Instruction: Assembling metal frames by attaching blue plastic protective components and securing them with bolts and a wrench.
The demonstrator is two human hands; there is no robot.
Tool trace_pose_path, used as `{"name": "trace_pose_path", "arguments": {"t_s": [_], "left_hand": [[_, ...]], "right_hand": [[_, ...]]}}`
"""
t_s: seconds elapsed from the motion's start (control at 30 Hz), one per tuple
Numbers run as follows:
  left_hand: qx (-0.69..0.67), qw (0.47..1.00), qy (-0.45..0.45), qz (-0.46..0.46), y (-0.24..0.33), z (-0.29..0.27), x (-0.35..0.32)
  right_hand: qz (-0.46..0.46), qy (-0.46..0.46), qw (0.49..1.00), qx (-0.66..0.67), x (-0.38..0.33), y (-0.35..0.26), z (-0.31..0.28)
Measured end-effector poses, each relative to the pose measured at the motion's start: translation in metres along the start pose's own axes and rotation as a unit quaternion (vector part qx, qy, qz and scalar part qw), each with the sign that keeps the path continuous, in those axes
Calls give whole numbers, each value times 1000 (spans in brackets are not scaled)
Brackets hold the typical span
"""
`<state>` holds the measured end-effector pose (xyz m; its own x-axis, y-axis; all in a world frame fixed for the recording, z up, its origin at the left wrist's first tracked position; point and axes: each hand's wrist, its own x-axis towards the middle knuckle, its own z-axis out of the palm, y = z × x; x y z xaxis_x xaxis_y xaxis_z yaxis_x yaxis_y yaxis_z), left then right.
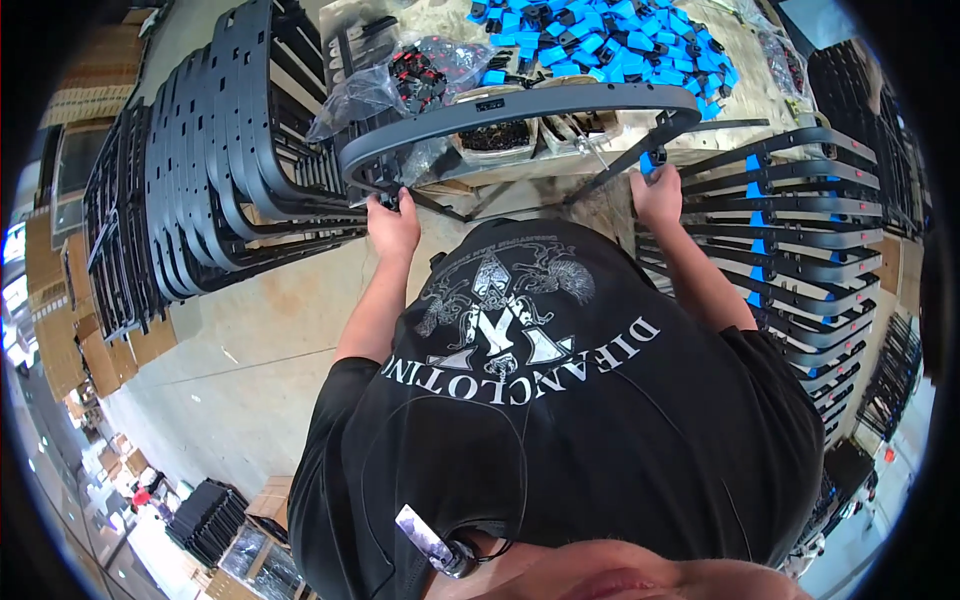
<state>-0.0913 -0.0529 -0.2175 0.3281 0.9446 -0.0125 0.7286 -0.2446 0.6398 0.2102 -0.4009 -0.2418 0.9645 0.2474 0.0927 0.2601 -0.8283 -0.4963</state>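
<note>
1. Setting: workshop with a pale concrete floor (250,330); a workbench (560,160) across the upper centre of the frame
2. Curved grey frame piece (520,108): a long arched bar lying along the near edge of the workbench, upper centre, its ends bending down toward the person
3. Left hand (392,225): clenched around the left end of the curved grey frame piece, left of centre
4. Right hand (657,195): closed on the right end of the same piece, where a small blue clip (650,160) sits just above the fingers
5. Blue plastic parts (600,40): loose heap, top of frame
6. Clear bag of black and red parts (420,75): beside the heap, to its left
7. Stacked black frames (220,150): upper left, standing on the floor
8. Stacked frames with blue clips fitted (790,230): right side
</note>
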Motion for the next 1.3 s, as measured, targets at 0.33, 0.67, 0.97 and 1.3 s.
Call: {"name": "trace_pose_path", "arguments": {"t_s": [0.33,0.67,0.97,1.3], "left_hand": [[-50,998,-43,6,-14,8,16],[-87,992,-93,-9,-44,11,26],[61,882,-426,-194,7,-42,43],[-30,978,-186,-93,-39,1,26]], "right_hand": [[109,-97,989,22,47,-1,-6],[124,-259,956,-69,72,-41,-43],[150,-371,911,-100,74,-11,-43],[98,54,990,89,43,25,33]]}}
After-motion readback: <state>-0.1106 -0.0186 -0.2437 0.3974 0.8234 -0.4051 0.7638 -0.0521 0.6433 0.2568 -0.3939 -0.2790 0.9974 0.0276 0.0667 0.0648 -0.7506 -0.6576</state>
